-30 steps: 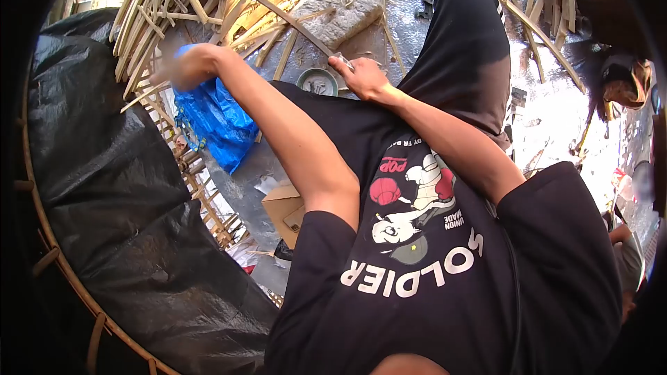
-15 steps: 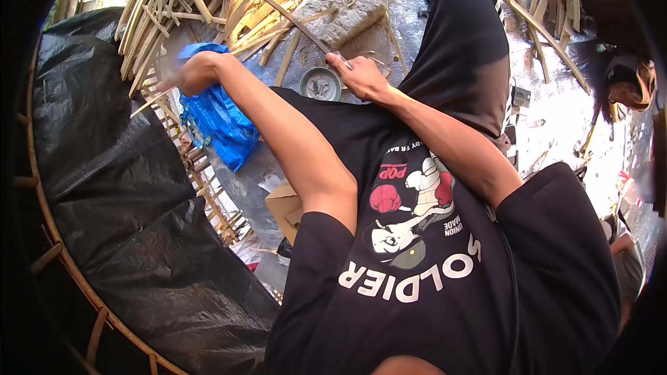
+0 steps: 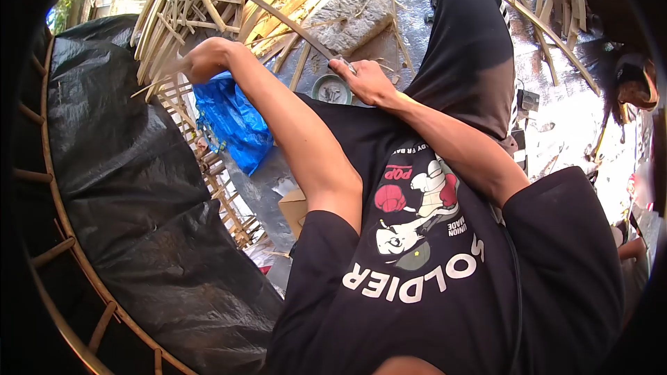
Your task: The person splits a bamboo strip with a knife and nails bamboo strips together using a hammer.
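My right hand (image 3: pixel 369 83) is closed round the handle of a long-bladed knife (image 3: pixel 286 22). Its blade slants up and left, over the pile of split bamboo. Off to the left, my left hand (image 3: pixel 206 60) is bent at the wrist, its fingers smeared by motion. A thin pale bamboo strip (image 3: pixel 144 89) pokes out below those fingers, which seem curled round it. Just under my right hand sits a small round bowl (image 3: pixel 331 89) with something greyish inside. A rough grey stone block (image 3: pixel 353 19) lies beyond the blade. Blue plastic sheeting (image 3: pixel 236 125) spreads below my left wrist.
Split bamboo strips (image 3: pixel 208 0) are heaped at the top left, and more strips (image 3: pixel 549 21) lie at the top right. A black tarp (image 3: pixel 132 167) with a bamboo rim curves along the left. A cardboard box (image 3: pixel 293 210) stands beside my left elbow.
The whole view has shifted slightly, with things sitting a little further right. My left hand has lifted a little with the strip. My right hand still grips the knife.
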Demonstrator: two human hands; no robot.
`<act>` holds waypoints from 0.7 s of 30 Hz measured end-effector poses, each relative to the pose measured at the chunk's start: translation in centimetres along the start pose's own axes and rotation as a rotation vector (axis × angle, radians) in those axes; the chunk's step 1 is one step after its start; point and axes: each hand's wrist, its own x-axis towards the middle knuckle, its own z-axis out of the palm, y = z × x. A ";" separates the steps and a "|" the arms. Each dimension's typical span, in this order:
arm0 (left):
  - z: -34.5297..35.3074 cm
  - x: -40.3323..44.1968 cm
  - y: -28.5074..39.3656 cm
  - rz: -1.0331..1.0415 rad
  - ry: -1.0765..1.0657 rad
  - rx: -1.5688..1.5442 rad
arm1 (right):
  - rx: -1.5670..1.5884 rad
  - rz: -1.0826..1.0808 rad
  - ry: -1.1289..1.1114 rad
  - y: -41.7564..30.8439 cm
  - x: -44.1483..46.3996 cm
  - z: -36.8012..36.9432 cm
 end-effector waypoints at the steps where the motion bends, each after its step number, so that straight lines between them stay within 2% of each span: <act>1: 0.0 0.1 -0.4 -0.039 -0.031 -0.016 | -0.042 -0.092 0.067 0.7 0.4 0.3; 2: -0.4 0.2 -0.8 -0.031 -0.027 0.001 | -0.077 -0.179 0.125 1.3 0.5 0.9; 4: 0.1 -0.4 -0.5 0.041 0.045 0.112 | -0.070 -0.057 0.079 1.8 1.0 1.0; 7: -0.7 -1.0 0.4 0.023 -0.007 0.083 | 0.107 0.163 -0.055 0.3 0.2 -0.8; 8: -0.5 -1.2 0.7 0.026 -0.013 0.080 | 0.113 0.161 -0.052 -0.1 0.0 -0.6; 10: -0.5 -2.6 1.8 0.067 -0.084 0.085 | -0.004 -0.052 0.056 0.2 0.2 -0.4; 11: -0.6 -3.5 2.7 -0.018 -0.028 0.194 | -0.055 -0.082 0.058 0.7 0.4 -0.4; 12: -0.4 -2.8 2.1 -0.032 -0.044 0.241 | -0.049 0.000 0.050 1.5 1.0 0.2; 14: -0.5 -1.4 1.1 -0.019 -0.059 0.139 | -0.010 0.096 0.014 -0.2 0.1 -1.3; 17: -0.9 -1.8 2.1 -0.011 -0.095 0.140 | 0.062 0.104 -0.041 -0.3 0.1 -1.4; 18: -1.1 -2.8 3.0 -0.035 -0.125 0.148 | 0.064 0.099 -0.038 -0.5 0.4 -1.3; 20: -0.2 -2.0 1.5 -0.015 -0.087 0.172 | -0.068 -0.179 0.076 -0.2 0.3 -0.7; 21: -0.5 -1.8 1.3 -0.036 -0.083 0.245 | -0.066 -0.108 0.094 1.2 0.9 0.2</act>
